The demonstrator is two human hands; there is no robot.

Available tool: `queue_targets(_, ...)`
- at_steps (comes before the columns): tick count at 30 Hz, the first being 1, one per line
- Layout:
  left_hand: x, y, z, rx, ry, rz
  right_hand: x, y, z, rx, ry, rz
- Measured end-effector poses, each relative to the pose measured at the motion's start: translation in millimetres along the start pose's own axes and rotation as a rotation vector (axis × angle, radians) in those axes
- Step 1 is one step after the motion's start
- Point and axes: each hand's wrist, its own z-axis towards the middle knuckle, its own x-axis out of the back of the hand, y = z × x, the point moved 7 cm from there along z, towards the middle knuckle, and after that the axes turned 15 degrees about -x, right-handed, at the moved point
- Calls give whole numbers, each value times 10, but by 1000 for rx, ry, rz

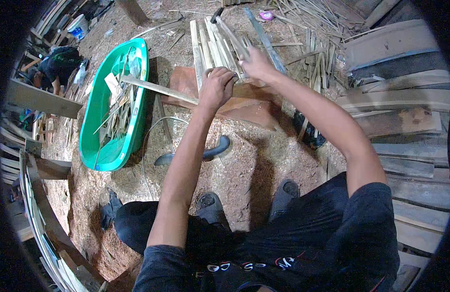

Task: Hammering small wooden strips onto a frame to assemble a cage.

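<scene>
Right hand (255, 63) gripping a hammer (232, 37) at 12 o'clock, left hand (217, 87) curled, can't tell around what. Probably hammering wooden slats (205, 44); next hit needs careful aim.

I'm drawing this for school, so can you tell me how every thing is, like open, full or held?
Right hand: closed around the hammer's handle
Hammer: held
Left hand: curled; whatever it may hold is hidden
Green tub: open on top, partly filled
Wood scraps: jumbled inside the tub
Wooden strips: lying side by side
Pink object: lying on the ground
Slippers: both worn
</scene>
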Motion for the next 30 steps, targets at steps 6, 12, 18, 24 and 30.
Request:
queue_targets(6, 29, 35, -8, 28, 2, 0, 1015, -161, -886, 154, -91, -136)
queue_targets(12, 48, 32, -28, 39, 22, -9, 1255, -50, -1706, 139, -118, -210)
queue_targets(18, 9, 16, -29, 38, 34, -10, 1203, 40, -1876, 86, -128, -191)
queue_targets(24, -22, -18, -70, 52, 9, -1, 1212, -118, -1957, 135, -68, -171)
queue_targets(30, -34, -9, -62, 58, -11, 10, 1221, -133, -1992, 65, -68, -188)
